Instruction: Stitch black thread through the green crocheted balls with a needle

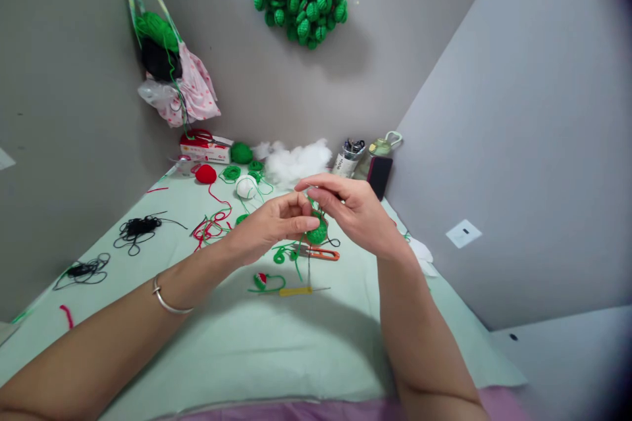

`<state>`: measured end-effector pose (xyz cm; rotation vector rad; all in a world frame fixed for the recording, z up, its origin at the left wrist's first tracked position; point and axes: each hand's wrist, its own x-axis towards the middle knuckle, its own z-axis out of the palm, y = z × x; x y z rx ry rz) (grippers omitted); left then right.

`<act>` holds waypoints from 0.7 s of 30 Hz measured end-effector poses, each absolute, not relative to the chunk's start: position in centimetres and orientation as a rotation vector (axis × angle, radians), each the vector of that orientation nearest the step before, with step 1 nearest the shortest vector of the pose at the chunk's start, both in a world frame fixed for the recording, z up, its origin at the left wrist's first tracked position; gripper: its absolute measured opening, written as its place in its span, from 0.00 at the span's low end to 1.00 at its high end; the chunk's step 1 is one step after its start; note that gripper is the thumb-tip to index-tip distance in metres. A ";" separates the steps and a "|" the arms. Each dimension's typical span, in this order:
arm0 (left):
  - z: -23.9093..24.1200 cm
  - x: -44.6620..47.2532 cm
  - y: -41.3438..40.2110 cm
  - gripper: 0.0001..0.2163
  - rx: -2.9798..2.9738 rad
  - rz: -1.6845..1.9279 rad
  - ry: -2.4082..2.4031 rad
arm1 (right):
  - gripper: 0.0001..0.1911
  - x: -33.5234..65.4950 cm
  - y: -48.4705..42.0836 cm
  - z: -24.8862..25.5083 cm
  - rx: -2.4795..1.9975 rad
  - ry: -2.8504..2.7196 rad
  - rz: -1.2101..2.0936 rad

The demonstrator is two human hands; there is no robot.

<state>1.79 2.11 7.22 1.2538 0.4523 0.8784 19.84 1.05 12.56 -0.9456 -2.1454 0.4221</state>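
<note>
Green yarn makes up the small crocheted ball [317,231] near the middle of our view, which we take as the centre of our clock. From 9 o'clock, our left hand [276,223] has its grip narrowed on the ball, thumb in front. At 2 o'clock, our right hand [358,214] arches over it with thumb and forefinger drawn close together; we cannot tell what that grip holds.

Just beneath the ball, at 6 o'clock, orange-handled snips [315,252] lie on the table [237,355]. Our yellow-handled hook [295,291] rests at 7 o'clock, beside a little red-and-green crocheted piece [261,281] at 8. A black yarn tangle [141,227] sits well off at 9.

White yarn [245,187] and red yarn [206,174] are wound into balls toward 10, fluffy stuffing [296,164] spreads at 11, and a phone [380,177] leans at 2.
</note>
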 end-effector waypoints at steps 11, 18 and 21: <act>7.4 1.7 1.9 0.08 1.175 0.781 0.314 | 0.16 23.6 6.4 10.4 -1.392 -1.640 -0.647; 7.7 1.5 2.0 0.11 1.169 0.791 0.348 | 0.18 25.0 7.8 9.6 -1.597 -1.746 -0.515; 8.0 1.0 2.2 0.15 1.195 0.803 0.371 | 0.17 25.6 8.0 9.8 -1.707 -1.834 -0.363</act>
